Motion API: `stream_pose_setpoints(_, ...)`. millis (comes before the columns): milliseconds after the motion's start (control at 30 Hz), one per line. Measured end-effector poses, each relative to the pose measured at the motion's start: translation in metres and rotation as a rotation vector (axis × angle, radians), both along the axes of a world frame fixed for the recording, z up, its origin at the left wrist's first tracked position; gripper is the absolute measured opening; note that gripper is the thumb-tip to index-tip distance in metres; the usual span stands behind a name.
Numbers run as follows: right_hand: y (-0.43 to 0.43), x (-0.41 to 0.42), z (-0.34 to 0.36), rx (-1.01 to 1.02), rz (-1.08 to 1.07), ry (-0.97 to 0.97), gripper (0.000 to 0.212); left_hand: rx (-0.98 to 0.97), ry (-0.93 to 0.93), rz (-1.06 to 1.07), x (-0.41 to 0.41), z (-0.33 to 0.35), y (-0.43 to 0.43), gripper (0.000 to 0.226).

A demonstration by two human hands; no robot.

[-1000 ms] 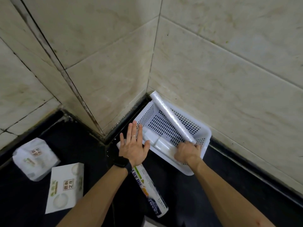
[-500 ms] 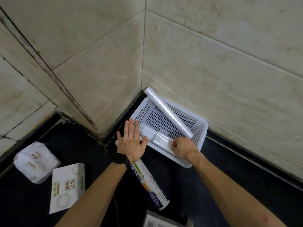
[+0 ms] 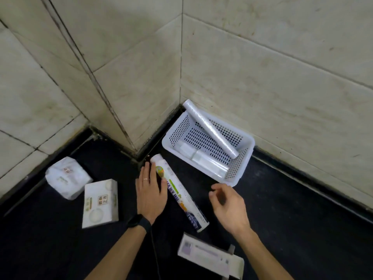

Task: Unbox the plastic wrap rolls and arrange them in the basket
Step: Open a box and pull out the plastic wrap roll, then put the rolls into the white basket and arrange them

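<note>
Looking for print first, we find most of it on the labelled roll [image 3: 181, 196], which lies on the dark floor [image 3: 292, 209] in front of the basket [image 3: 238, 164]. Its wrapper carries a green band, an orange patch and a dark blue block near the closer end, but the characters are too blurred for us to read. The left hand [image 3: 150, 191] lies flat along the roll's left side, fingers straight and thumb touching the wrapper, not curled round it. The right hand [image 3: 229, 207] hangs just right of the roll, fingers loosely bent, grasping nothing.

Inside the white perforated basket a clear roll [image 3: 212, 132] leans diagonally, its far end poking over the rim at the corner of the tiled wall [image 3: 282, 77]. Two flat clear packets [image 3: 210, 163] lie along the near side.

On the left we see a soft white pack [image 3: 67, 177] and a white box [image 3: 101, 203], each with a small brown square mark that is illegible. At the bottom edge lies a pale carton [image 3: 207, 254] with a purple patch and grey lines of print, one end flap open.

The basket sits tight in the corner, close to both walls. A strip of bare floor separates it from the labelled roll, and a wide dark stretch opens to the right of the right hand.
</note>
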State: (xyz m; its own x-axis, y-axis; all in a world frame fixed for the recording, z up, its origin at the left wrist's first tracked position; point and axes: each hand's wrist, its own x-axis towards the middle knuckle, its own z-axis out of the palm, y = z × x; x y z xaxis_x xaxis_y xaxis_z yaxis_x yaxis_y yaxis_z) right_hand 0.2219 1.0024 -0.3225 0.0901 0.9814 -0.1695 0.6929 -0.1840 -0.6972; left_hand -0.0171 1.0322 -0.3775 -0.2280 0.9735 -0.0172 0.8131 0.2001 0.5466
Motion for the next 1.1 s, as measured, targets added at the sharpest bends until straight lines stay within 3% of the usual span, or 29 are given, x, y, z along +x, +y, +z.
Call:
stream_pose_setpoints(167, -0.031, -0.023, -0.035, -0.21, 0.18, -0.151, 0.048, -0.275, 0.052, 0.02, -0.011, -0.034, -0.075, 0.068)
stream_pose_setpoints(300, -0.03, -0.039, -0.051, -0.261, 0.191, -0.241, 0.065, -0.517, 0.14, -0.05, -0.017, -0.054, -0.095, 0.076)
stream_pose_setpoints(733, -0.02, -0.06, -0.069, -0.406, 0.28, -0.41, 0.065, -0.588, 0.141, -0.143, -0.026, -0.056, -0.096, 0.08)
stream_pose_setpoints(900, -0.003, -0.039, -0.051, -0.593, 0.204, -0.078, 0.042, -0.655, 0.103, -0.179, -0.034, -0.045, -0.088, 0.08)
stream_pose_setpoints(1000, -0.008, -0.013, -0.03, -0.639, 0.199, 0.064, 0.036, -0.637, -0.107, -0.079, -0.038, -0.023, -0.071, 0.073)
stream_pose_setpoints(1100, -0.029, 0.013, -0.009, -0.629, 0.2, 0.182, 0.04, -0.531, -0.549, 0.185, -0.036, 0.012, -0.046, 0.07)
